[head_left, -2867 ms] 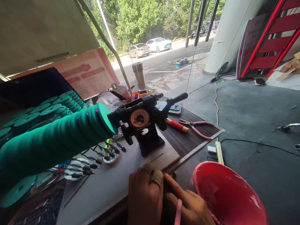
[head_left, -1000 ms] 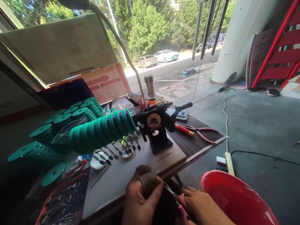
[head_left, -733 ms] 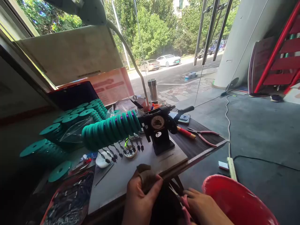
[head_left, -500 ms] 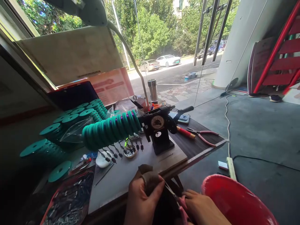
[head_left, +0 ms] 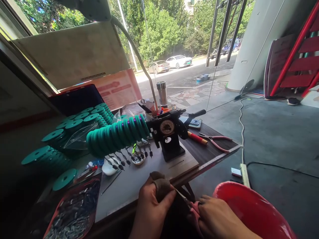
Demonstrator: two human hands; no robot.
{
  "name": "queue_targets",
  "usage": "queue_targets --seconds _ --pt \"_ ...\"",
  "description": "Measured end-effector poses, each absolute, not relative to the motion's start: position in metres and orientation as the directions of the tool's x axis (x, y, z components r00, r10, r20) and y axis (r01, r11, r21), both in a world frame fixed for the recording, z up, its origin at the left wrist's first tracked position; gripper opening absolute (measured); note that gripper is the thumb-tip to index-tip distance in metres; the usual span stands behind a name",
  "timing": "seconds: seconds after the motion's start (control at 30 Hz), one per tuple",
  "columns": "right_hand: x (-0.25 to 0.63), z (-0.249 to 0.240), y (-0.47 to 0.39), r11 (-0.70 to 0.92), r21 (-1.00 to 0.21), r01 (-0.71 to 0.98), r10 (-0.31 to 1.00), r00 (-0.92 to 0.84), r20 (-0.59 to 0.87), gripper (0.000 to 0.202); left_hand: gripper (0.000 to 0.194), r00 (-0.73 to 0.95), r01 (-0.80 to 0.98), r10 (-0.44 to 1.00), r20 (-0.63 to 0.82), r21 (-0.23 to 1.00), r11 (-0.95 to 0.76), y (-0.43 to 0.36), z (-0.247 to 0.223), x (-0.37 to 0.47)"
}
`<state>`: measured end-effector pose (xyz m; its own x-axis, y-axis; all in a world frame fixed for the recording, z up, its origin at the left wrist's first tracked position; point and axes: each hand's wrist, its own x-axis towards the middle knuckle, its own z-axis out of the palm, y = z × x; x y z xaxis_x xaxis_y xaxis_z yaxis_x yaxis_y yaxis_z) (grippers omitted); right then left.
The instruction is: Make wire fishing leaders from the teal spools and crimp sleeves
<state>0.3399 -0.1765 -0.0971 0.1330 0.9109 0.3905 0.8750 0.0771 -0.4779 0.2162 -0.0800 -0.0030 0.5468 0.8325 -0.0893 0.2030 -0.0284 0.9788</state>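
Near the table's front edge, my left hand (head_left: 156, 207) pinches something small that I cannot make out; dark covers sit on two of its fingers. Pink-handled scissors (head_left: 195, 212) are gripped in my right hand (head_left: 218, 214), their tips close to my left fingertips. Beyond my hands stands a black winding device (head_left: 171, 142) with a dial and a crank. A row of teal spools (head_left: 117, 134) extends from it to the left, with several dark small pieces (head_left: 121, 162) hanging below on short strands.
A red basin (head_left: 251, 212) is at the lower right. Pink-handled pliers (head_left: 216, 141) and a red-and-yellow tool (head_left: 198, 137) lie on the table's right. At left are stacked teal spools (head_left: 53, 136), a tray of metal pieces (head_left: 74, 212), a white lump (head_left: 109, 167) and a small round dish (head_left: 138, 158).
My left hand has shifted slightly right. My right hand has also moved a little to the right and closer over the scissors' handles, and the view has shifted slightly.
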Motion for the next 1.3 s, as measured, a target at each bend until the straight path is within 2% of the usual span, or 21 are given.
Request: queue_targets --seconds 0.03,0.1,0.17,0.2,0.3,0.37,0.43,0.5,0.67,0.9,1.1,1.3 --pt "0.341 -0.094 -0.176 0.064 -0.533 0.844 0.932 0.141 0.335 0.034 0.017 0.553 0.213 0.827 -0.102 0.977 -0.022 -0.079 -0.004 0.216" --pt "0.342 -0.086 -0.172 0.021 -0.718 0.696 0.97 0.161 0.184 0.036 0.02 0.574 0.21 0.811 -0.111 0.978 -0.015 -0.076 -0.004 0.216" --pt "0.339 -0.075 -0.166 0.001 -0.911 0.412 0.985 0.156 0.072 0.038 0.022 0.582 0.197 0.807 -0.106 0.98 -0.013 -0.074 -0.004 0.216" --pt "0.335 -0.07 -0.162 0.013 -0.97 0.243 0.987 0.149 0.051 0.04 0.023 0.574 0.188 0.813 -0.101 0.982 -0.011 -0.074 -0.004 0.216" --pt "0.319 -0.059 -0.149 0.096 -0.981 -0.167 0.984 0.166 0.068 0.043 0.025 0.539 0.193 0.835 -0.112 0.981 0.007 -0.073 -0.003 0.217" --pt "0.307 -0.057 -0.142 0.147 -0.934 -0.326 0.98 0.177 0.092 0.04 0.027 0.562 0.207 0.817 -0.13 0.978 0.014 -0.072 -0.003 0.217" --pt "0.299 -0.057 -0.139 0.183 -0.902 -0.392 0.972 0.211 0.106 0.039 0.029 0.573 0.21 0.808 -0.133 0.978 0.012 -0.072 -0.003 0.217" --pt "0.298 -0.06 -0.14 0.192 -0.907 -0.376 0.957 0.276 0.089 0.038 0.027 0.559 0.194 0.821 -0.12 0.981 0.011 -0.072 -0.003 0.217" --pt "0.308 -0.067 -0.151 0.155 -0.976 -0.15 0.905 0.418 0.08 0.037 0.025 0.528 0.196 0.845 -0.09 0.98 -0.019 -0.072 -0.006 0.218" --pt "0.311 -0.06 -0.145 0.097 -0.977 -0.188 0.917 0.399 0.014 0.045 0.032 0.588 0.239 0.797 -0.138 0.971 -0.008 -0.066 -0.011 0.214" --pt "0.321 -0.059 -0.144 0.11 -0.992 -0.054 0.85 0.522 0.066 0.045 0.033 0.594 0.281 0.789 -0.159 0.959 -0.019 -0.069 -0.006 0.215" --pt "0.336 -0.065 -0.149 0.089 -0.967 0.24 0.878 0.439 0.19 0.035 0.033 0.591 0.377 0.8 -0.101 0.912 -0.163 -0.07 -0.011 0.225"
